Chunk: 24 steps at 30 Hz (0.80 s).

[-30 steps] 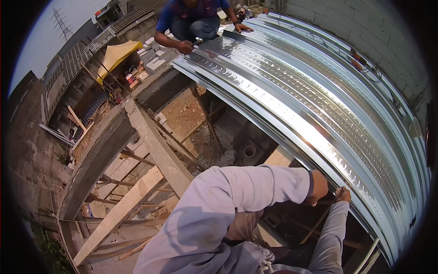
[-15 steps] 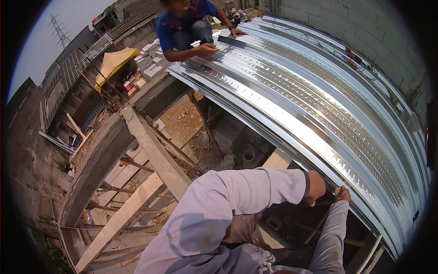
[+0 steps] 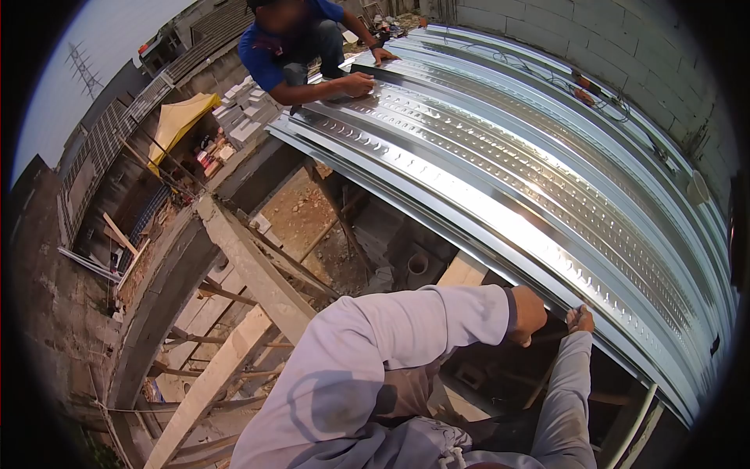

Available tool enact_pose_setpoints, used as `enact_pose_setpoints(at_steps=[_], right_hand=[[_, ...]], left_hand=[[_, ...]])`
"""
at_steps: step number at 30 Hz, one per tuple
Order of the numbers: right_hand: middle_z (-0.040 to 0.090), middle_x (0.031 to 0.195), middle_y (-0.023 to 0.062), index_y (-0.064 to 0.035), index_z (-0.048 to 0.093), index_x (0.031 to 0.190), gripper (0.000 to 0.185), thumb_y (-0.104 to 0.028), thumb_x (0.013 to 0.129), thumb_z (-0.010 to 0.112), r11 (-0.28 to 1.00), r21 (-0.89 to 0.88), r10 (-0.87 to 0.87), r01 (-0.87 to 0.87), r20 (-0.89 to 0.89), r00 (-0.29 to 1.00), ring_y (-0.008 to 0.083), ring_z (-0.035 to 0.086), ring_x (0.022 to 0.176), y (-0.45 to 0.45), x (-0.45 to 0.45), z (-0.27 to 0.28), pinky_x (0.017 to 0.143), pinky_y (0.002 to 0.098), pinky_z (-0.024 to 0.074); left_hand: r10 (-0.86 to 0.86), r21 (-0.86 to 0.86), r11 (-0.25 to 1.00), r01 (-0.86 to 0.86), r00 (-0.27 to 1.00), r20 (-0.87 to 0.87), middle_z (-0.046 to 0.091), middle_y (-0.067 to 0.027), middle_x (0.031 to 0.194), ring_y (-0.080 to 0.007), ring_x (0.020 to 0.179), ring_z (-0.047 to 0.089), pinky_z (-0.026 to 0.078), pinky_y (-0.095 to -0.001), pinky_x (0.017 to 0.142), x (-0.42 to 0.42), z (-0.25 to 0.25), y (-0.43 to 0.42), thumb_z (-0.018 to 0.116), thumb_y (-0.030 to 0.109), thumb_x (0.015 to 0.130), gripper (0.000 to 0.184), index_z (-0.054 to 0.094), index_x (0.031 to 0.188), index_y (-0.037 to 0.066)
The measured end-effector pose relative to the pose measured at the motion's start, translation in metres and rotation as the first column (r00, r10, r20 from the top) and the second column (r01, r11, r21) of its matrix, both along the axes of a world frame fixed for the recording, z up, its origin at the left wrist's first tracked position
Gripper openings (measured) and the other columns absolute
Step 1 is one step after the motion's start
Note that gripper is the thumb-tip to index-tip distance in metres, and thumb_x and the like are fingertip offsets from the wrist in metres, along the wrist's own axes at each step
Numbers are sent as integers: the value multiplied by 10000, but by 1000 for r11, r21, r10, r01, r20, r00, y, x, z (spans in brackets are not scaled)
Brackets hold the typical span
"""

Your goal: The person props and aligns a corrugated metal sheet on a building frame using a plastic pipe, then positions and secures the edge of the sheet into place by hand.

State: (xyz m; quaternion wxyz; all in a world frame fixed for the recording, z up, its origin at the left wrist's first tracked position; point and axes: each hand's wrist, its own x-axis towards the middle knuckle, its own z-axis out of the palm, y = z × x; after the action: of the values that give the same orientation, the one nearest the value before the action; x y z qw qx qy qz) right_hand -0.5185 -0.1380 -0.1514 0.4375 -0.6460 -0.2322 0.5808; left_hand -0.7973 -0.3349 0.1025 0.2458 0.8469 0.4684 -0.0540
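Observation:
My left hand (image 3: 528, 316), at the end of a light grey sleeve, is closed beside the near edge of a shiny corrugated metal decking sheet (image 3: 469, 205). Its fingers curl downward, and what they hold, if anything, is hidden. Just to its right, my right hand (image 3: 579, 319) pinches the lip of that sheet. Rows of small embossed marks run along the sheet's ribs. At the far end a co-worker in a blue shirt (image 3: 262, 56) squats, one hand (image 3: 358, 84) on the sheet and the other hand (image 3: 383, 56) resting flat farther back.
Below the sheet's near edge lies an open drop with concrete beams (image 3: 254, 262), timber (image 3: 465, 270) and a round pipe opening (image 3: 418, 263). A block wall (image 3: 601, 47) bounds the far right. A cable with an orange tool (image 3: 583, 95) lies on the decking. A yellow canopy (image 3: 181, 125) stands left.
The view has shifted slightly, so the scene sits a little farther left. Both my hands stay at the sheet's edge. The co-worker's head has tilted lower, with the hands still on the metal.

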Motion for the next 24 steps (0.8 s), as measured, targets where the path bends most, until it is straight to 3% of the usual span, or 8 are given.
enact_pose_setpoints(at_steps=[24], right_hand=[[544, 753, 118, -19, 507, 832, 215, -228, 784, 511, 1000, -19, -12, 12, -8, 1000, 228, 560, 644, -1, -2, 7, 531, 296, 473]], left_hand=[[-16, -28, 999, 16, 1000, -1, 601, -125, 786, -269, 781, 577, 455, -343, 669, 5, -7, 2, 582, 340, 694, 313, 612, 799, 47]])
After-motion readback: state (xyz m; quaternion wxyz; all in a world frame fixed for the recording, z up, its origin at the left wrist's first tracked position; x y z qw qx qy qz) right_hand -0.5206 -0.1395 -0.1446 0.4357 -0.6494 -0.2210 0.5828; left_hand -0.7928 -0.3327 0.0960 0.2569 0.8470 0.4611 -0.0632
